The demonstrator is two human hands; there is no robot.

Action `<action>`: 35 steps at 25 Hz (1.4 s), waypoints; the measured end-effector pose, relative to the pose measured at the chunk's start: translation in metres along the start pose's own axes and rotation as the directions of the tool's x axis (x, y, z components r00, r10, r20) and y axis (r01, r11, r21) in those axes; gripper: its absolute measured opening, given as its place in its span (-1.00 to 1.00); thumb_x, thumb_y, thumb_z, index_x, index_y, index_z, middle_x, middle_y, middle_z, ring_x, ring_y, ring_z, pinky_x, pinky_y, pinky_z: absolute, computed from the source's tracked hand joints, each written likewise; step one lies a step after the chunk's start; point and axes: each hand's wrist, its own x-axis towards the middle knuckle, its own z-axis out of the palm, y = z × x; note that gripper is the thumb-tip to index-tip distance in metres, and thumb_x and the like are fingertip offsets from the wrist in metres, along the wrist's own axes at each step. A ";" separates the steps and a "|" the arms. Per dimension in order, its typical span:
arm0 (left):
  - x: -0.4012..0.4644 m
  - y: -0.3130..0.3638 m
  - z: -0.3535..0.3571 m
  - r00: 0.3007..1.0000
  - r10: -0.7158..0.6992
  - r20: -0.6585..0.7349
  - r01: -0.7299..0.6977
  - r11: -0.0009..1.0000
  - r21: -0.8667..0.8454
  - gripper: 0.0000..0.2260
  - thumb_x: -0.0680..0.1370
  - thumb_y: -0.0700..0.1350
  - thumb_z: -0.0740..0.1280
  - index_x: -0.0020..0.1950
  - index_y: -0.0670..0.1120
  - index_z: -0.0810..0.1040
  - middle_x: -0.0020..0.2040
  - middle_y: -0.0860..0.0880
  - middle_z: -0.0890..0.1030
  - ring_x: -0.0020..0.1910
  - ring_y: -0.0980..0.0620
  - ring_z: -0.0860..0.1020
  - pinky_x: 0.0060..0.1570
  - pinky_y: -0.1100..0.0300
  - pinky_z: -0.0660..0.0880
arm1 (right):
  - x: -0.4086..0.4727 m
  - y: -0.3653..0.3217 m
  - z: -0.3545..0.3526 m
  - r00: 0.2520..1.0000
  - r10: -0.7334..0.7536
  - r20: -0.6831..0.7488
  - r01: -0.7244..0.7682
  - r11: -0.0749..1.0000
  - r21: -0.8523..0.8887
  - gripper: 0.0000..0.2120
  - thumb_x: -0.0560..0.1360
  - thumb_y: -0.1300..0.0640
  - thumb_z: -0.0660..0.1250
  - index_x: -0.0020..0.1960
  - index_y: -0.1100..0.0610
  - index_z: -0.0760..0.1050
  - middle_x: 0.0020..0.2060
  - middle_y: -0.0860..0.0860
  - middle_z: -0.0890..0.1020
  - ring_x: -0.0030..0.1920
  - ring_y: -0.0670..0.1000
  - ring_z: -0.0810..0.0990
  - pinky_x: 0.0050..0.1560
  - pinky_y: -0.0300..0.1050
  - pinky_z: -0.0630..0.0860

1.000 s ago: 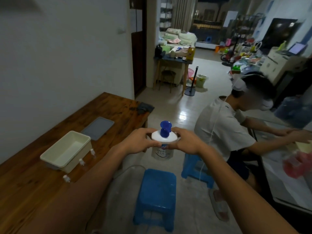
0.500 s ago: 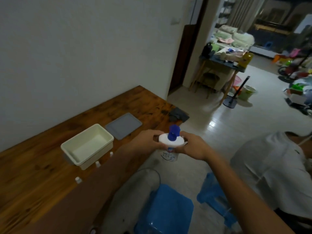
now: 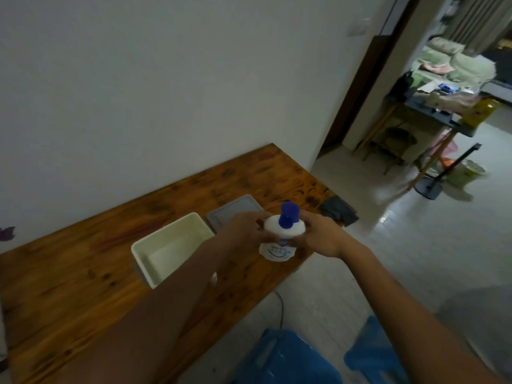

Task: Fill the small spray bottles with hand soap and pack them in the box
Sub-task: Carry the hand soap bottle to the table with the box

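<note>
Both our hands grip the white plastic soap bottle with the blue pump head (image 3: 282,234), the left hand (image 3: 243,231) curled round its left side and the right hand (image 3: 318,236) round its right, holding it upright in the air above the near edge of the brown wooden table (image 3: 83,273). Compared with half a second ago, the bottle now hangs over the table edge rather than over the floor, and the seated person in the white shirt has gone from our view. Our left forearm hides the table in front of the cream rectangular plastic box (image 3: 169,248), so we cannot find the small spray bottles that stood there. Two blue plastic stools (image 3: 291,358) are cut off at the bottom edge. The box stands open and shows only its bare floor; its flat grey lid (image 3: 232,214) lies just beside it, partly behind our left hand.
</note>
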 end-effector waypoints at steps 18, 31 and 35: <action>0.009 -0.082 0.056 0.810 -0.434 -0.394 0.385 0.901 -0.202 -0.56 0.36 0.22 0.46 0.21 0.20 0.52 0.02 0.18 0.63 -0.03 0.21 0.57 0.02 0.17 0.53 | 0.159 0.033 0.057 0.869 -0.330 0.368 0.381 0.922 -0.074 -0.49 0.34 -0.02 0.48 0.23 -0.10 0.40 0.02 -0.17 0.57 0.00 -0.15 0.56 0.06 -0.11 0.53; 0.039 -0.152 0.127 0.711 -0.511 -0.483 0.528 0.842 -0.113 -0.53 0.41 0.09 0.48 0.30 0.09 0.50 0.14 0.09 0.63 0.05 0.13 0.58 0.00 0.21 0.54 | 0.232 0.106 0.140 0.730 -0.514 0.450 0.597 0.800 -0.056 -0.31 0.30 -0.12 0.49 0.35 -0.02 0.33 0.15 -0.05 0.58 -0.03 -0.12 0.54 -0.12 -0.32 0.45; 0.041 -0.157 0.134 0.720 -0.464 -0.517 0.516 0.855 -0.050 -0.50 0.40 0.12 0.48 0.31 0.10 0.48 0.16 0.10 0.62 0.07 0.16 0.57 -0.01 0.24 0.53 | 0.233 0.120 0.143 0.710 -0.579 0.401 0.626 0.780 0.018 -0.33 0.37 -0.04 0.46 0.40 -0.03 0.26 0.14 -0.07 0.56 -0.09 -0.20 0.52 -0.21 -0.40 0.43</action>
